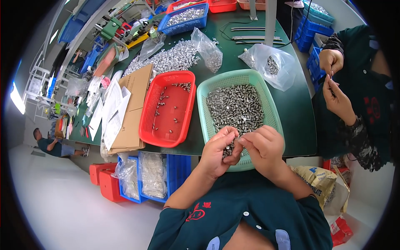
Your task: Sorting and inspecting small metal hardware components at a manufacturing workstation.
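Observation:
A light green perforated basket (273, 109) stands in front of me, with many small dark metal parts (235, 104) heaped inside. Over its near edge, my left hand (221, 151) is cupped around several of these small metal parts. My right hand (263, 146) meets it at the fingertips, thumb and forefinger pinched together; whatever lies between them is too small to make out. Left of the green basket is a red basket (167, 143), where a few similar metal parts (159, 104) lie scattered, with a little cluster in its far corner.
Cardboard (132, 112) and papers (116, 110) lie left of the red basket. Behind are a pile of shiny parts (171, 56), clear bags (275, 64) and a blue basket (185, 21). At right, a co-worker's hands (335, 83) hold something small. Blue crates (177, 177) stand below the table.

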